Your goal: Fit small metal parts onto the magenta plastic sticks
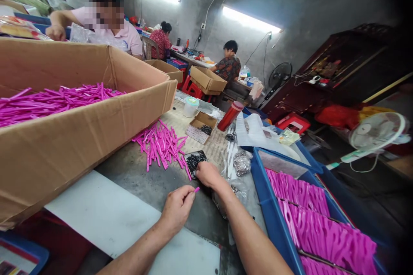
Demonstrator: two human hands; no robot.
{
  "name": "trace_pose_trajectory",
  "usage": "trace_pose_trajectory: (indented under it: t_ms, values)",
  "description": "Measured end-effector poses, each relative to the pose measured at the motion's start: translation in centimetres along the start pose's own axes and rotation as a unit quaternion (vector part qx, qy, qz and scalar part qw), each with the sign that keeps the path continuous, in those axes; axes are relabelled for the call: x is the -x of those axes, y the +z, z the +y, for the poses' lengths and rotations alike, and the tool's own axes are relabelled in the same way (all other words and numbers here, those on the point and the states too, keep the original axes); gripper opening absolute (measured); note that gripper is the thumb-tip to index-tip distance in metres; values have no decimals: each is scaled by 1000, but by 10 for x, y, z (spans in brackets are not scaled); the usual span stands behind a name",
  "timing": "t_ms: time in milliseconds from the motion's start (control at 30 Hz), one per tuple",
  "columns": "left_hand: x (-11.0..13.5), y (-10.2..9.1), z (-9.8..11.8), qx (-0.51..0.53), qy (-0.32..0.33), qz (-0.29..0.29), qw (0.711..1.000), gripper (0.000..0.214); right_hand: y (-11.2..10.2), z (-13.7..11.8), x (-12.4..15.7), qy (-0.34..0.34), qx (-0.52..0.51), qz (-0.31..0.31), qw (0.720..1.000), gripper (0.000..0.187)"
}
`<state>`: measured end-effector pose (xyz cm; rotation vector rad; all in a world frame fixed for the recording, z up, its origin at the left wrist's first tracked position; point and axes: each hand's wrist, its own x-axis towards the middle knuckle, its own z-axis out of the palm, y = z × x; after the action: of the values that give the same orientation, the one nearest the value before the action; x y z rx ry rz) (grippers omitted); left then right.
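My left hand is closed in a pinch on a short pink plastic piece whose tip sticks out past the fingers. My right hand is curled at the near edge of a small tray of dark metal parts, with its fingertips hidden. Just beyond lies a loose pile of pink plastic sticks on the grey worktable.
A large cardboard box of pink sticks fills the left. A blue bin of pink pieces stands at the right. A small carton of dark parts, a red bottle, a foil ball and other workers lie beyond.
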<state>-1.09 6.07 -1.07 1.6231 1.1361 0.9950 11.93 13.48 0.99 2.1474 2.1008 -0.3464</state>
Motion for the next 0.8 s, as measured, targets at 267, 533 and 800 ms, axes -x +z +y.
trace_pose_trajectory:
  t_ms: [267,533,800]
  values:
    - [-1,0,-1,15,-17,4,1000,21,-5,5,4,-9,-72,32,997,19]
    - [-7,3,-16,93,-64,51,992,18,-10,9,15,-58,-184,47,980,14]
    - [-10,1,-20,98,-69,76,990,17,-9,-2,40,-102,-281,32,954,13]
